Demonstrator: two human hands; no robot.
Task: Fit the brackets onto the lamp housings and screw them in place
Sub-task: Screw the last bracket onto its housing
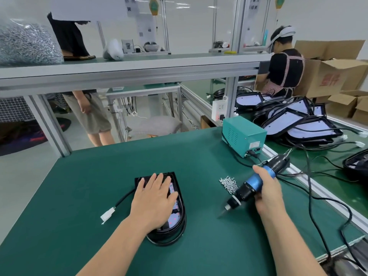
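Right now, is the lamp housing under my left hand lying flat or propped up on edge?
Flat: the lamp housing lies on the green mat, left hand spread open on top.

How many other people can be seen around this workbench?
2. One person stands beyond the bench at left, seen only from the waist down; another person in an apron works at far right. Others may be hidden.
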